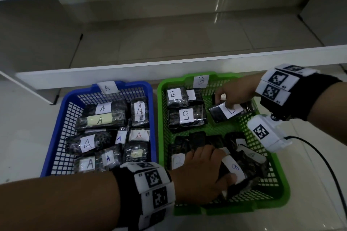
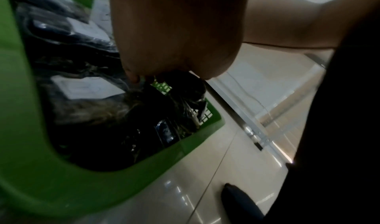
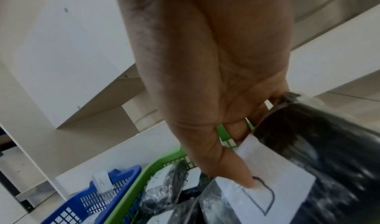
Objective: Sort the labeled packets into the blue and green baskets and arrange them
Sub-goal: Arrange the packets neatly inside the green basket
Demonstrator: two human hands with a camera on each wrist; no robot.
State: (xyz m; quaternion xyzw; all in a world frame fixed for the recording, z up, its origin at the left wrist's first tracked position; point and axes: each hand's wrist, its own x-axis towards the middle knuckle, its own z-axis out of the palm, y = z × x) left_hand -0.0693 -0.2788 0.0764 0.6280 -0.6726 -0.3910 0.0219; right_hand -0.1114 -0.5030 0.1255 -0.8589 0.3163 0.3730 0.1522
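Note:
The blue basket (image 1: 56, 133) on the left holds several black packets labelled A. Beside it, the green basket (image 1: 279, 180) holds packets labelled B. At the green basket's far right, my right hand (image 1: 225, 97) grips a B packet (image 1: 218, 113). In the right wrist view the thumb (image 3: 246, 180) presses on that packet's white label (image 3: 277, 187), with the fingers behind it. My left hand (image 1: 210, 163) reaches into the near part of the green basket. Its thumb and curled fingers hold the end of another B packet (image 1: 235, 168), hiding the packets under the palm.
A low white shelf board (image 1: 169, 65) runs just behind both baskets. A black cable (image 1: 319, 155) trails over the tiled floor right of the green basket. Two B packets (image 1: 185, 116) lie in the green basket's far left corner.

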